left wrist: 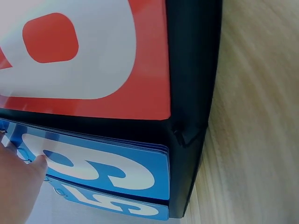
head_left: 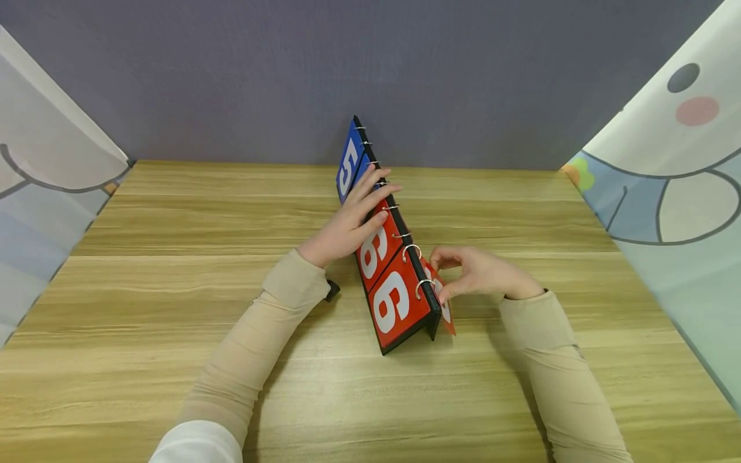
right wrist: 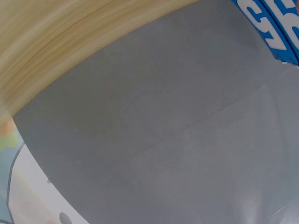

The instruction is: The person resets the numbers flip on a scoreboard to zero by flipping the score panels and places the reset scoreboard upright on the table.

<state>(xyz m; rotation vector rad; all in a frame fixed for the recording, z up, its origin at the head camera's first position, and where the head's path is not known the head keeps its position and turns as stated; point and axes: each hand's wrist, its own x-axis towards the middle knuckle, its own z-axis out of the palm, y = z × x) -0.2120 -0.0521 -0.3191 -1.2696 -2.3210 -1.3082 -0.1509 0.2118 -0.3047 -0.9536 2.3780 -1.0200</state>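
The scoreboard (head_left: 373,254) slants down-right from upper centre beneath the left hand (head_left: 350,222), fingers straight; the right hand (head_left: 483,271) pinches a right-side red card (head_left: 446,314).

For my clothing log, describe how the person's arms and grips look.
The left sleeve and right sleeve are beige and wrinkled; the left cuff and right cuff form broad bands. White cloth shows at the left sleeve's upper end. The left grip and right grip are hands without gloves.
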